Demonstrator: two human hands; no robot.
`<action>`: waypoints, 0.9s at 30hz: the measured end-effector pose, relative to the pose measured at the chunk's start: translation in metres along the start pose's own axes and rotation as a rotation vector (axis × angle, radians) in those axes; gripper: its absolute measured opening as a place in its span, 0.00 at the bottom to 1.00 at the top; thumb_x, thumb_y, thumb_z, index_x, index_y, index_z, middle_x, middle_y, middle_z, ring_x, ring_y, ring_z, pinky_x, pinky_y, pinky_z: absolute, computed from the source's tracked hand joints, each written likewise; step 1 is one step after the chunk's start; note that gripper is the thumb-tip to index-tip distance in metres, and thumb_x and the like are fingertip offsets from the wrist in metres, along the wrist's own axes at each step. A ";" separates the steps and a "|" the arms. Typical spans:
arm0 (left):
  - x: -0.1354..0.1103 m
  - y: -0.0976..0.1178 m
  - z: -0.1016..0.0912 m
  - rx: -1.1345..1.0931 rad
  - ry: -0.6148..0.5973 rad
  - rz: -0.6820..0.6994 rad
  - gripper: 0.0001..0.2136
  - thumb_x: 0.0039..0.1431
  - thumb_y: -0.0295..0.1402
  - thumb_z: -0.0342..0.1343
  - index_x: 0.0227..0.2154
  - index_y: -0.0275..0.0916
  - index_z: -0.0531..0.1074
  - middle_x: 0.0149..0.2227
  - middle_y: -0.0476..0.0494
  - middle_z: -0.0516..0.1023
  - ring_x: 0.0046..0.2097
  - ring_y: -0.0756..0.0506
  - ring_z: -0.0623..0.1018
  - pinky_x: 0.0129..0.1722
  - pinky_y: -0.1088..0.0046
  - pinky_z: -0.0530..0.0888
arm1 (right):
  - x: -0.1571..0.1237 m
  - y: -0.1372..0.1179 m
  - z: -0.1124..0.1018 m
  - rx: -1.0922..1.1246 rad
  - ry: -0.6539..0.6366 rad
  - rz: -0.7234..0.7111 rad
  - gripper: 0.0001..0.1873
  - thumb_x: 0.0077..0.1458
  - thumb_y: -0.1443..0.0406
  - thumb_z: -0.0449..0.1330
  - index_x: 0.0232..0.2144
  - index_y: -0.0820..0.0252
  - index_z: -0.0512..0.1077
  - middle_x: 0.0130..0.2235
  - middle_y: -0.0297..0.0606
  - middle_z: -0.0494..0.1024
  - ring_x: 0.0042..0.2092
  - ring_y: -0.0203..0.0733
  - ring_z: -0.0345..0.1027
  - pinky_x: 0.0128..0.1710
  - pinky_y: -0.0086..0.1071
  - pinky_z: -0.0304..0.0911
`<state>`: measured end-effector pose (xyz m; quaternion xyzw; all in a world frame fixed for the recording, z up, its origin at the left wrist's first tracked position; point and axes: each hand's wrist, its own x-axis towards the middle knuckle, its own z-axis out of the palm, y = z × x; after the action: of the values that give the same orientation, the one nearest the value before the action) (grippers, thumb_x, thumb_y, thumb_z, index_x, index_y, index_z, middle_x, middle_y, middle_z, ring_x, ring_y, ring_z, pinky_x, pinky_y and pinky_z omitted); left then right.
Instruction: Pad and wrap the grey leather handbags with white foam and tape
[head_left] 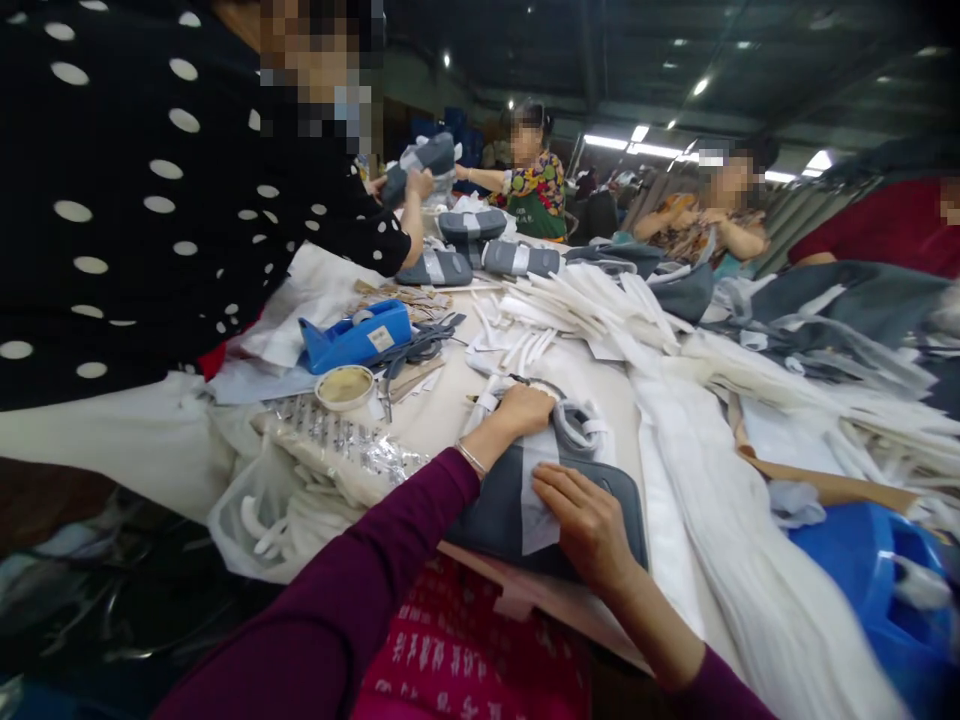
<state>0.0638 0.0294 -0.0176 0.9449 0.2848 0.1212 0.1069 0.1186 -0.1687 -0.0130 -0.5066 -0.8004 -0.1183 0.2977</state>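
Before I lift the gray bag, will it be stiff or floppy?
The gray bag probably holds its shape: its front looks flat and smooth-edged. The white strip across it looks thin, so it may crease.

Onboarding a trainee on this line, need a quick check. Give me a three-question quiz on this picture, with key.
1. True or false: the person's right grip touches the white strip on the grey bag.
2. Pick one: what color is the tape dispenser near the round tub? A) red B) blue C) yellow
3. Fill in: the person's bracelet is on the ___ wrist.

Key: 1 true; 2 B; 3 left
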 end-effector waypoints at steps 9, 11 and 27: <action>0.004 0.009 -0.010 0.008 0.067 0.021 0.14 0.59 0.23 0.46 0.42 0.34 0.75 0.44 0.36 0.78 0.48 0.42 0.77 0.49 0.65 0.72 | -0.021 -0.022 0.012 -0.071 0.003 0.087 0.21 0.57 0.79 0.47 0.46 0.68 0.73 0.47 0.51 0.73 0.54 0.50 0.62 0.51 0.43 0.68; -0.004 0.013 -0.021 -0.052 0.139 0.060 0.16 0.58 0.21 0.44 0.43 0.36 0.74 0.47 0.39 0.77 0.51 0.45 0.75 0.52 0.69 0.71 | -0.025 -0.025 0.016 -0.081 0.017 0.084 0.23 0.54 0.81 0.46 0.48 0.69 0.72 0.47 0.50 0.72 0.56 0.51 0.60 0.52 0.44 0.67; -0.153 0.027 -0.001 -0.172 0.096 0.478 0.18 0.63 0.34 0.52 0.55 0.38 0.67 0.61 0.39 0.65 0.64 0.44 0.62 0.64 0.60 0.58 | -0.104 -0.058 0.009 0.005 0.038 0.198 0.29 0.57 0.76 0.50 0.60 0.57 0.61 0.53 0.46 0.68 0.56 0.49 0.58 0.56 0.48 0.61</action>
<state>-0.0463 -0.0785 -0.0348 0.9659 0.0470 0.2117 0.1415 0.0966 -0.2675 -0.0760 -0.5803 -0.7409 -0.0959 0.3242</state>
